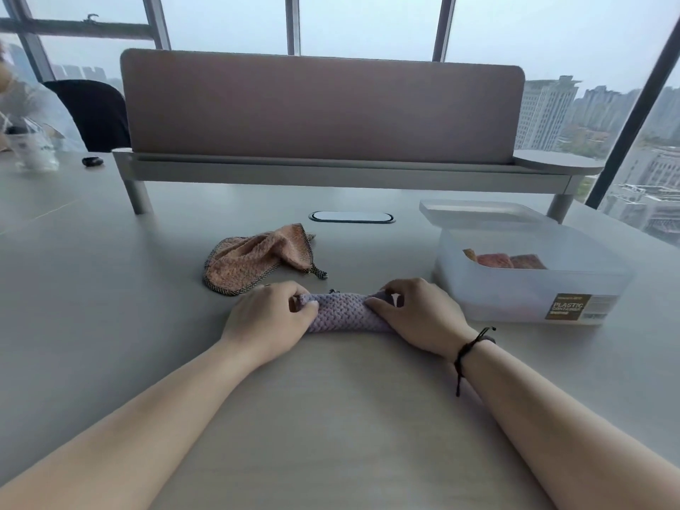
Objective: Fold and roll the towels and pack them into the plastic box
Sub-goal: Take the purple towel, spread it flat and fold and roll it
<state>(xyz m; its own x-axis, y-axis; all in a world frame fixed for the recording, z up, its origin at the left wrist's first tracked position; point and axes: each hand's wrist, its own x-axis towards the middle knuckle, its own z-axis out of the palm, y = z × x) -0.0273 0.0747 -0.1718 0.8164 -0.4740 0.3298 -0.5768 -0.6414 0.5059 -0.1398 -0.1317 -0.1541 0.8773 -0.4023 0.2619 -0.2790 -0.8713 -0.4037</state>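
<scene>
A purple waffle-textured towel (344, 311) lies rolled into a short log on the grey table, in the middle of the view. My left hand (268, 318) grips its left end with curled fingers, and my right hand (414, 314) grips its right end the same way. Just behind, a pink towel (254, 257) with dark stitched edges lies crumpled and loose. To the right stands the translucent plastic box (530, 288), open, with a few rolled towels (504, 260) in red and orange tones inside.
The box's lid (478, 211) lies behind the box. A padded desk divider (320, 108) on legs runs across the back, with a cable hatch (351, 217) in front of it. At far left sit a person, a black chair and a small dark object (92, 161).
</scene>
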